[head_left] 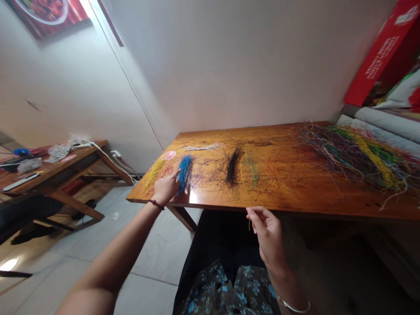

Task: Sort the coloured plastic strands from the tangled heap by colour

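1. Wooden table (pixel 295 203) seen from beside it: thin strands lie along it in a yellow bunch (pixel 154 173), a blue bunch (pixel 185 173), a black bunch (pixel 232 166), and a tangled multicoloured heap (pixel 357 157) at its far end.
2. Left hand (pixel 166 188), loosely open, touches the blue bunch near the table's edge.
3. Right hand (pixel 269 234), just off that edge, pinches a thin yellow strand (pixel 249 224).

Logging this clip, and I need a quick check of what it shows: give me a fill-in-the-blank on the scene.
The strands under the left hand are ____.
The thin strand pinched by the right hand is ____.
The bangle on the right wrist is ____ in colour.
The table is made of ____.

Missing words: blue; yellow; silver; wood.
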### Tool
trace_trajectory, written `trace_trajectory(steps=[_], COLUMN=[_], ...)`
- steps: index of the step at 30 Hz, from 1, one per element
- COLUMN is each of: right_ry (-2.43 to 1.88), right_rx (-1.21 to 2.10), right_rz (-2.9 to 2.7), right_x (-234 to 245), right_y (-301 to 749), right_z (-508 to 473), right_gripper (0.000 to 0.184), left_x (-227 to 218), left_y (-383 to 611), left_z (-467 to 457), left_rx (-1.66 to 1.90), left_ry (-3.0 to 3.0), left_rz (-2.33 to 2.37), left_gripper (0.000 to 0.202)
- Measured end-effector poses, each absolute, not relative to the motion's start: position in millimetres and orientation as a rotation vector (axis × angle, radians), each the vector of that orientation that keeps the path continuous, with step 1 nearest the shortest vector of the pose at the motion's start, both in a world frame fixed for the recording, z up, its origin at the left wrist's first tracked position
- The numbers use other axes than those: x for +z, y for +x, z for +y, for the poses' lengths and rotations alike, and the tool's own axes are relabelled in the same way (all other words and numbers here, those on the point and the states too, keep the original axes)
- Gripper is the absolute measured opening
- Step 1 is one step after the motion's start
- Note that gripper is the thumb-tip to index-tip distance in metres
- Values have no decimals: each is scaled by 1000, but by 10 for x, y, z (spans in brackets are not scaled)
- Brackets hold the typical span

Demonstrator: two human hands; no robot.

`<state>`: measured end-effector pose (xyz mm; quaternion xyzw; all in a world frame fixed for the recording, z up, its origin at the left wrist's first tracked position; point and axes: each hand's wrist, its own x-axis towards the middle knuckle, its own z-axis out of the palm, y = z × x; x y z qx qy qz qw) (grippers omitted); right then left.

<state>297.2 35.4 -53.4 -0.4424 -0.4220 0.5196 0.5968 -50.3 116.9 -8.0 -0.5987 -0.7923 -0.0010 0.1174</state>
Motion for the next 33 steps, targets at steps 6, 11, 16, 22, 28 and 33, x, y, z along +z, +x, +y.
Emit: trace_trajectory(steps=[6,11,16,22,28,33], right_ry=[-1027,-1032,-1031,-1034,-1036,-1041], right_rx=[1210,1199,1209,1210,1211,1204], right_rz=[-977,-994,-988,-1000,-987,-991], right_x=[-523,-521,-533,-552,-554,-565], right_y=[2971,2980,2977,2977,2978,2998], right_z=[356,353,352,345,347,357], right_gripper=[29,30,30,30,30,30], left_x=[-83,-94,-107,-106,-128,-113], left_y=[-506,-497,-478,-480,-499,-484], left_z=[1179,1184,1215,1335,1507,1540], left_rx=[-15,34,66,62,65,61], left_ry=[-1757,-1748,-1782,-1803,-1798,-1779], left_rz=[-2311,-2305,-2252,-2217,-2244,-2273], left_gripper=[53,50,49,46,45,44])
